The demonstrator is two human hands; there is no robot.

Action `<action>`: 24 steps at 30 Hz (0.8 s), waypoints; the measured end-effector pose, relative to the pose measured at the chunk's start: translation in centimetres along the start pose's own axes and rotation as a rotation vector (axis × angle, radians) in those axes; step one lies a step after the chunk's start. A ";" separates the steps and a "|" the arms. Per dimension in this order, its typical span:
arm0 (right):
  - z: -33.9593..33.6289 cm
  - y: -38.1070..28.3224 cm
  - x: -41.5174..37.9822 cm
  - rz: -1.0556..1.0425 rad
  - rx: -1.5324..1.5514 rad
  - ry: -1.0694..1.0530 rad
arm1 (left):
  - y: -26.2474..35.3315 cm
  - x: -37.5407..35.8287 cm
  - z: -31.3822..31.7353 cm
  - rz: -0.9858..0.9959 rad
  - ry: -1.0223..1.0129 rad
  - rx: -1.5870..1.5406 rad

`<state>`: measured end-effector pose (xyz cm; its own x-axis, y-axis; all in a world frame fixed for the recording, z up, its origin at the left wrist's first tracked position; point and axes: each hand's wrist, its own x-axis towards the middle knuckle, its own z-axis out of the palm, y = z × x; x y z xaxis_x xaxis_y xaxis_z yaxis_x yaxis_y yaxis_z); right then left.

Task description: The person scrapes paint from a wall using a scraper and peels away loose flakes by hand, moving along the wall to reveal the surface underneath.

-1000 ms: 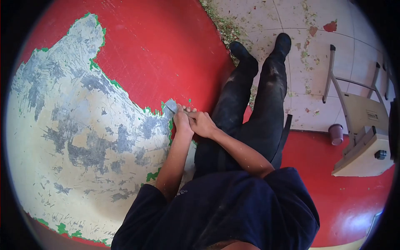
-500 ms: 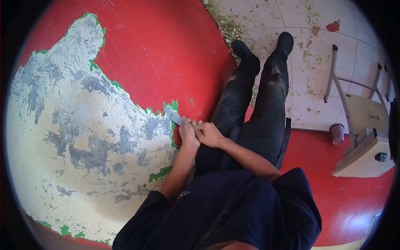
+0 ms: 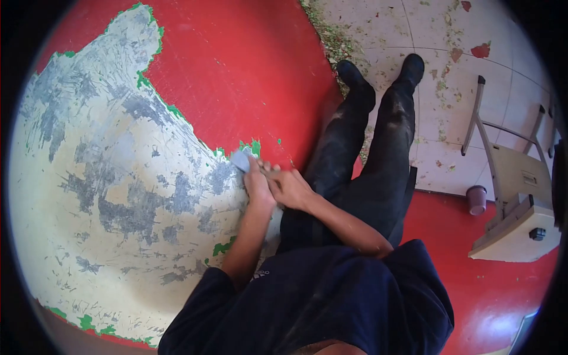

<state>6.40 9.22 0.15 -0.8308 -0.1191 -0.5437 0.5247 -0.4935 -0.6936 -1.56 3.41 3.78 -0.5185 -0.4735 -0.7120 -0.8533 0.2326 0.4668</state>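
A glossy red painted surface [image 3: 236, 65] borders a broad off-white and grey scraped patch [image 3: 118, 148], with ragged green paint edging [image 3: 173, 110] along parts of their boundary. The left hand [image 3: 258, 183] grips a flat-bladed grey scraper [image 3: 240, 160] close behind its blade; the right hand [image 3: 291, 188] is closed, seemingly around the handle, though fingers hide most of it. The blade lies at the patch's upper edge, just below small green remnants [image 3: 255, 146].

scraper [image 3: 240, 161] shifted left, hands [image 3: 290, 188] too
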 end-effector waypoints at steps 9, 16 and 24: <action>0.2 -0.2 -2.5 0.043 0.163 0.020 | -2.0 -0.4 -2.0 -0.060 0.040 -0.067; 0.7 0.1 0.7 -0.013 0.193 0.096 | 0.3 1.5 -0.5 -0.007 0.023 0.075; 1.8 -0.7 2.4 -0.019 0.233 0.161 | 1.5 2.0 -0.5 0.046 -0.044 0.079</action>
<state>3.67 7.77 0.18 -0.7905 0.0211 -0.6121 0.4368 -0.6813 -0.5874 -3.86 2.35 3.33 -0.5575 -0.4233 -0.7142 -0.8295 0.3202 0.4577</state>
